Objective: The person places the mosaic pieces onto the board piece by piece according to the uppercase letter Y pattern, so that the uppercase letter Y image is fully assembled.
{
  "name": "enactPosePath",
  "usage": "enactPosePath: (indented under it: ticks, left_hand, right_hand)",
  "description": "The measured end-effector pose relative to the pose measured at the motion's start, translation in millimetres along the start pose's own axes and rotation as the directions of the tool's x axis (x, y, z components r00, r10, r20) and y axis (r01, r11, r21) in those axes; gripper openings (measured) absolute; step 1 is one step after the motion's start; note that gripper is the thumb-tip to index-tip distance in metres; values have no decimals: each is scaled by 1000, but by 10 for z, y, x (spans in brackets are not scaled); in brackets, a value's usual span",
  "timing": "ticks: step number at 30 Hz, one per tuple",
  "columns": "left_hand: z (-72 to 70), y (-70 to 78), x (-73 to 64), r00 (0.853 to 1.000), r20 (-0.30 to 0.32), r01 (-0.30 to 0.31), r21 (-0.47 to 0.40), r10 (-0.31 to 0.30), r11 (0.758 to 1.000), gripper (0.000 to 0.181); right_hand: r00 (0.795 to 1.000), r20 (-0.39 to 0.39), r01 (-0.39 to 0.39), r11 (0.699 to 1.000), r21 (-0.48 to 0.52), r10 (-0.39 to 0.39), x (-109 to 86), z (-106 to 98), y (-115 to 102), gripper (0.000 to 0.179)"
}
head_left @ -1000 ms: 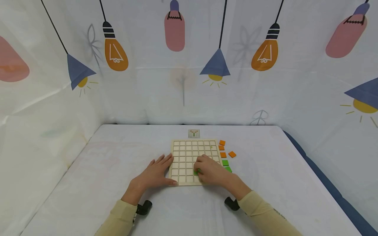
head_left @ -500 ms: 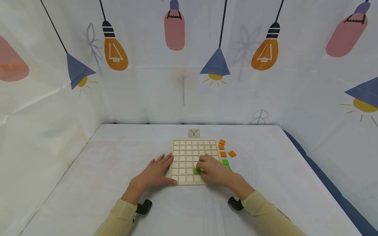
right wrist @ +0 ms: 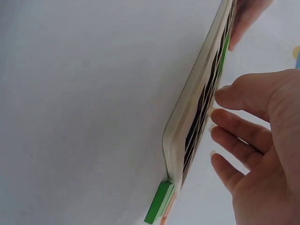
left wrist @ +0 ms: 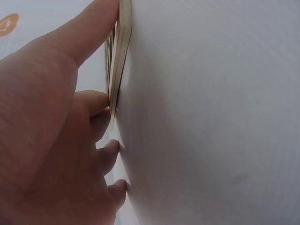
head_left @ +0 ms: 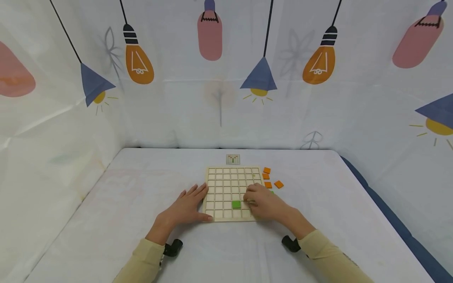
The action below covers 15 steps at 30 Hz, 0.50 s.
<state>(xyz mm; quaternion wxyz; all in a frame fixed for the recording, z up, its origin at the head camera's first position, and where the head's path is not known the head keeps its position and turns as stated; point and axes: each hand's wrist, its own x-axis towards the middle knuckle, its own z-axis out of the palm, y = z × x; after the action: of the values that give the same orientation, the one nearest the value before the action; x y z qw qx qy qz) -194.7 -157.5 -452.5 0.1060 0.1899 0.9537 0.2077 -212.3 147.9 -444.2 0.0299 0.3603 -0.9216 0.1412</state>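
Note:
A pale wooden grid board (head_left: 222, 183) lies on the table, with one green square tile (head_left: 236, 204) sitting in a cell of a lower row. My left hand (head_left: 185, 207) rests at the board's left edge, fingers straight and spread, thumb on the near left corner. Over the right part of the board is my right hand (head_left: 265, 201); in the right wrist view its loosely bent fingers (right wrist: 239, 129) hold nothing. Beside the board's right side lies another green tile (right wrist: 159, 202), mostly hidden by the right hand in the head view.
Several orange tiles (head_left: 278, 184) lie right of the board. A small pattern card (head_left: 232, 159) lies behind it on the white table (head_left: 148, 173). A printed cloth (head_left: 177, 110) hangs behind the table.
My right hand has let go of the green tile, which stays in its cell, and has moved right across the board. The left hand has not moved.

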Motion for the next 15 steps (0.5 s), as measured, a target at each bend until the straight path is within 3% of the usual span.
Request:
enactPosePath:
  ticks: [15]
  left_hand:
    - [9, -24, 25, 1000, 2, -1, 9, 1, 1000, 106]
  right_hand:
    - [998, -58, -35, 999, -14, 34, -168, -80, 242, 19]
